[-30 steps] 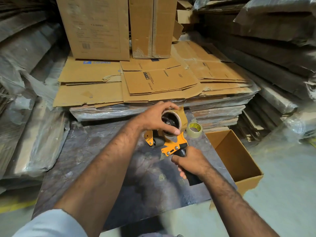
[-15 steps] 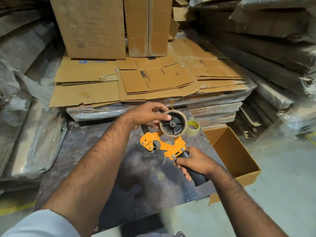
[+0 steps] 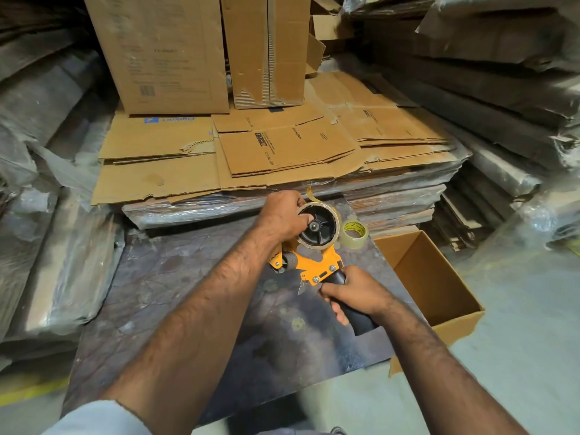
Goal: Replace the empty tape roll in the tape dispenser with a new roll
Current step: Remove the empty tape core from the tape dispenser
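1. Flattened brown cardboard sheet (image 3: 284, 149), centre of stack: "Crompton", "CEILING FAN", sideways.
2. Flattened brown cardboard w/ blue logo (image 3: 163, 136): "Flipkart", upside down.
3. Other print on the cartons, tape roll, dispenser: too small/blurred to read.

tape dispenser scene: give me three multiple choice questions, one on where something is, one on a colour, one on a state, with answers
1. Where is the loose tape roll?
A. on the table just behind the tape dispenser
B. inside the open cardboard box
C. on the floor

2. What colour is the dispenser's frame?
A. blue
B. orange
C. green

3. What is the right hand doing?
A. resting flat on the table
B. reaching into the box
C. gripping the dispenser's black handle

Answers:
1 A: the roll lies on the dark tabletop beyond the dispenser, left of the box.
2 B: the metal frame is orange.
3 C: its fingers wrap the handle while the left hand holds the roll on the hub.
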Demonstrator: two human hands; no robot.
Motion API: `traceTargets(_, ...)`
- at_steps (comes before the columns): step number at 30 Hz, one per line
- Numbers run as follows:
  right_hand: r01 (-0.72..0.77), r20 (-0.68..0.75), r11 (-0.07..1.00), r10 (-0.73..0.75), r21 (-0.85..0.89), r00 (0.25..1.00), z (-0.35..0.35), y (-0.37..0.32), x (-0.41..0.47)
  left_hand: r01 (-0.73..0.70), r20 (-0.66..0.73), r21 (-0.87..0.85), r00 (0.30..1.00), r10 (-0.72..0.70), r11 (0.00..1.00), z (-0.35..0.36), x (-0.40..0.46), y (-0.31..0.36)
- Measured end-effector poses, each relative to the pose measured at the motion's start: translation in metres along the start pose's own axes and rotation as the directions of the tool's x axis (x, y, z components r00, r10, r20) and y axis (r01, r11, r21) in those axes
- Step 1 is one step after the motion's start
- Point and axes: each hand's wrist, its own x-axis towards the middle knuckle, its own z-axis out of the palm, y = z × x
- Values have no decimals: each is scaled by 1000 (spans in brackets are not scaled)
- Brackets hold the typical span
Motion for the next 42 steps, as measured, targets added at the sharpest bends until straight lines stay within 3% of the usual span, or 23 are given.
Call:
traceTargets(9,-30,-102,999,28,-15,994,-1,-3,3,160,61,-220,987,-150,962,2,1,4)
traceTargets(13,-56,-175,989,30,-140,984,-14,-6,3,136,186,-276,979,-85,952,-4,3,-2)
traceTargets(15,-60,-203,966,8,-253,979,-24,-6,2,29,206,-196,978,12,980,-12,3,-7)
traceTargets(17,-68,-245,931,-23,-359,969,-33,-5,4,-178,138,-40,974,182,983,-20,1,-8)
traceTargets(19,-71,-268,910,-46,-410,962,-39,-7,6,-414,101,51,908,407,909,-25,0,0)
traceTargets(21,-64,-254,905,-50,-420,966,-43,-11,7,-580,159,101,811,562,808,-25,4,9)
traceTargets(24,-51,-218,902,-49,-428,975,-46,-17,5,-654,266,163,750,605,739,-21,10,23)
traceTargets(29,-36,-158,899,-37,-437,987,-51,-14,2,-625,315,282,777,545,728,-21,22,33)
traceTargets(34,-24,-169,906,-53,-423,984,-60,-10,-2,-366,50,-75,928,370,928,-6,28,14)
traceTargets(38,-26,-179,906,-56,-423,982,-67,-10,-1,-172,-7,-361,983,181,916,10,20,6)
traceTargets(42,-34,-192,909,-51,-415,980,-70,-6,1,-99,-3,-442,994,109,891,20,11,6)
